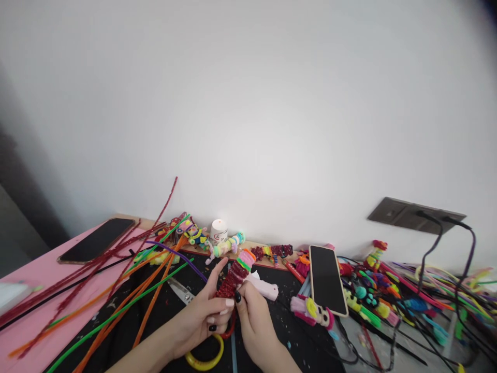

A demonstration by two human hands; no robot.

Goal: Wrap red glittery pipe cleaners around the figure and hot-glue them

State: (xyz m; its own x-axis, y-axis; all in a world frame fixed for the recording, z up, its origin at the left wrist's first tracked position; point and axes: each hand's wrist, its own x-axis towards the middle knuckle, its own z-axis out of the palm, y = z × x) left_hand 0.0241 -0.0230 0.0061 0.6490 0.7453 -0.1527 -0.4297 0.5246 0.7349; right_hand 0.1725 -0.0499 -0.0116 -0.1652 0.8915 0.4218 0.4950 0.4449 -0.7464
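Both of my hands hold one pipe-cleaner craft piece [235, 274], a dark red fuzzy roll with pink, green and orange bands at its top end. My left hand [202, 316] grips its lower part from the left, fingers wrapped around it. My right hand [252, 321] pinches it from the right with thumb and forefinger. A white glue gun [266, 287] lies just behind my right hand. A yellow ring [205, 357] rests on the black mat [163, 316] under my left wrist.
Long pipe cleaners [116, 290] in red, orange, green and purple fan out on the left. One phone [97, 239] lies on the pink surface, another phone [327, 280] leans at the right. Scissors [181, 290], finished figures [225, 243], a white jar [218, 230], tangled cables [427, 311].
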